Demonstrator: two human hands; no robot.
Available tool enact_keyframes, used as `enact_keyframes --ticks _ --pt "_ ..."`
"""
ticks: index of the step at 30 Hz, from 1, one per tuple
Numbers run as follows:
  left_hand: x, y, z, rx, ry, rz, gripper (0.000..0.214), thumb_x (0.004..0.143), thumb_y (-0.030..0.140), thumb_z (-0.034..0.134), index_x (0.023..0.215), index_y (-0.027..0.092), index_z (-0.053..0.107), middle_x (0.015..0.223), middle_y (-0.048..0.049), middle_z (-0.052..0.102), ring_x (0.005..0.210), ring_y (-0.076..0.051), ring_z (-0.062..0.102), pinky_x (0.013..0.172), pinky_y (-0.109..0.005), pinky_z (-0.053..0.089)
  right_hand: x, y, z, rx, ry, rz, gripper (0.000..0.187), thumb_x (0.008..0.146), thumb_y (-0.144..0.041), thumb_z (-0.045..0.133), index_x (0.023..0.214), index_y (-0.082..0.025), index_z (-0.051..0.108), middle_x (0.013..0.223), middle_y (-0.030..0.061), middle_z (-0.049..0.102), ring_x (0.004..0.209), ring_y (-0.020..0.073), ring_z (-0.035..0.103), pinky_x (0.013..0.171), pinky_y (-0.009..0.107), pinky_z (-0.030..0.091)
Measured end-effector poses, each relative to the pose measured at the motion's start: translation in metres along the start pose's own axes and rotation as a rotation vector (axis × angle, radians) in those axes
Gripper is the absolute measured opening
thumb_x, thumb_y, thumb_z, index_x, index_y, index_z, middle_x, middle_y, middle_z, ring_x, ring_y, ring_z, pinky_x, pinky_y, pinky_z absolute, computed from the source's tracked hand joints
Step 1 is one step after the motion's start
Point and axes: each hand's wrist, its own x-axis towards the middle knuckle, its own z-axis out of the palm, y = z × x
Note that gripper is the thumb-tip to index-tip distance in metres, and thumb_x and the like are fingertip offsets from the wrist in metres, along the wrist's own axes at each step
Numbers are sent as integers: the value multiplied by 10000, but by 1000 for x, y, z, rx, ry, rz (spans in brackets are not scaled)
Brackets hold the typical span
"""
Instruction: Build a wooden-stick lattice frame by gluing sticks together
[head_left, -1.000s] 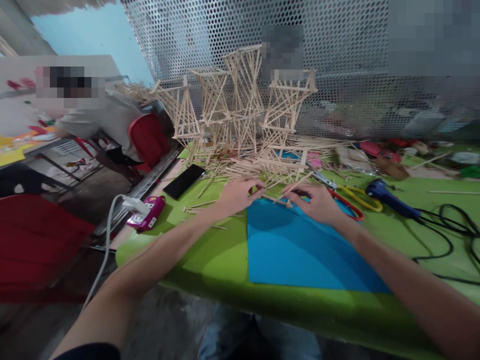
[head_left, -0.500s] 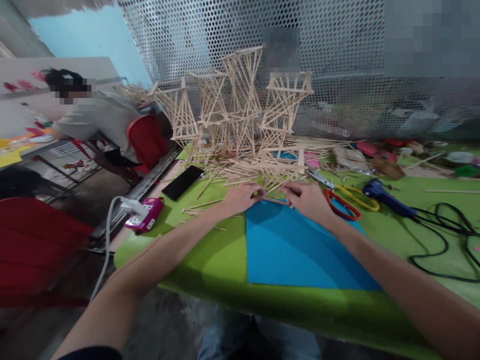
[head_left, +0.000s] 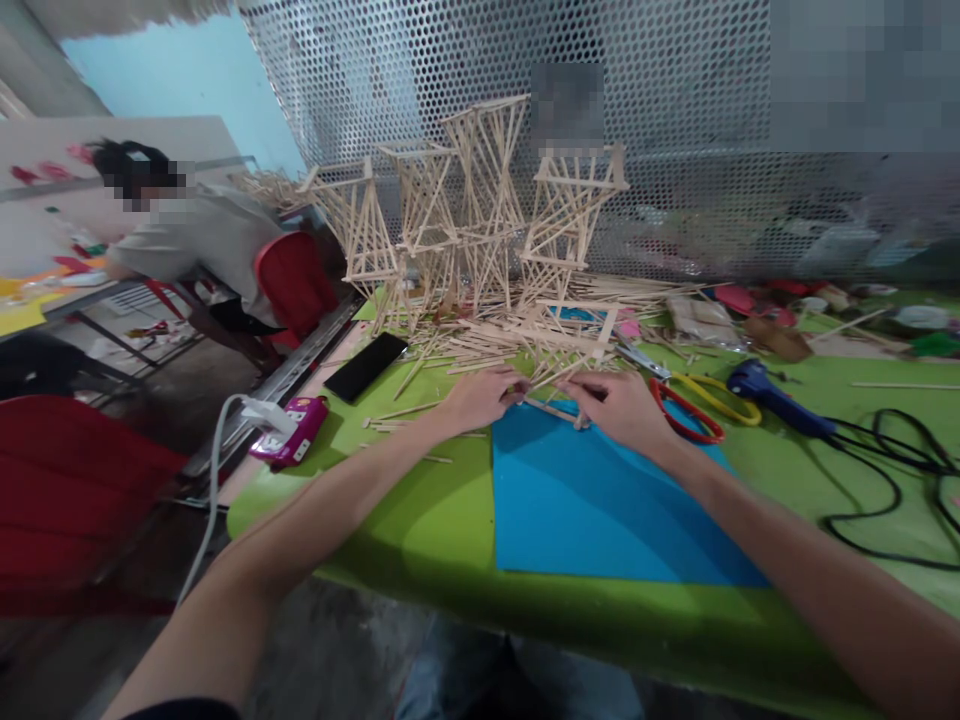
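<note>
In the head view a half-built frame of thin wooden sticks (head_left: 553, 410) lies between my hands at the far edge of a blue sheet (head_left: 600, 500). My left hand (head_left: 484, 396) pinches the frame's left end with curled fingers. On the other side, my right hand (head_left: 624, 408) has its thumb and fingertips closed at the frame's right part; the fingers partly hide what they grip. A flat pale wooden strip (head_left: 604, 336) stands just behind the right hand. Loose wooden sticks (head_left: 480, 342) are heaped beyond both hands.
Stick towers (head_left: 487, 190) stand at the back against a perforated metal screen. Scissors (head_left: 690, 412) and a blue glue gun (head_left: 776, 397) with a black cord lie right. A phone (head_left: 366, 366) and purple power strip (head_left: 294, 434) lie left. Another person (head_left: 202, 235) sits at the far left.
My right hand has shifted slightly right and its fingers have moved up, uncovering the near right corner of the frame. The flat strip behind leans more. My left hand stays nearly in place.
</note>
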Motion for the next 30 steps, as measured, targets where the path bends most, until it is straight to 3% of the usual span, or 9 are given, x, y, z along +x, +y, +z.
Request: enact_keyframes --ticks 6,11,16,20,24,27,30 --pt "-1 -2 -1 2 1 19 305 1082 327 457 1211 234 717 1335 -34 715 1125 -198 693 760 -253 538 -1 -5 -4 -52 39 3 369 1034 -464 588 915 -225 843 910 43 830 590 170 654 561 299 426" --pt "0 -3 -1 18 -9 2 342 1097 333 426 1245 209 708 1352 -56 701 1172 -207 676 797 -263 553 -1 -7 -3 -54 57 -11 335 1027 -438 597 935 -245 856 956 28 839 651 194 701 577 300 445" --pt "1 -7 -3 53 -18 -40 338 1087 282 426 1274 191 692 1374 -92 677 1143 -218 678 822 -288 569 0 -2 -6 -118 47 51 391 1004 -498 601 924 -219 863 716 31 789 477 167 579 483 307 353" --pt "2 -12 -2 46 -2 -46 323 1094 315 429 1249 190 684 1335 -92 690 1152 -226 671 885 -310 573 0 -1 -8 -115 44 68 396 990 -512 614 914 -210 858 632 29 749 483 174 591 515 315 384" --pt "4 -15 1 56 21 -101 304 1089 336 444 1245 225 680 1332 -78 700 1149 -232 678 875 -314 569 -2 -7 -6 -1 44 40 336 980 -473 641 882 -214 831 910 49 831 651 209 711 595 327 483" --pt "1 -18 -8 66 45 -142 287 1068 313 482 1266 247 679 1315 -72 719 1079 -226 701 828 -305 559 -3 -11 -3 85 74 6 307 984 -456 646 889 -210 804 1015 63 827 754 226 735 667 338 523" --pt "-8 -27 -36 118 26 -230 274 1019 327 569 1229 214 705 1101 -79 781 890 -200 704 783 -291 536 -5 -13 -7 105 129 -16 331 1008 -464 613 856 -206 754 849 63 784 673 197 668 635 329 487"
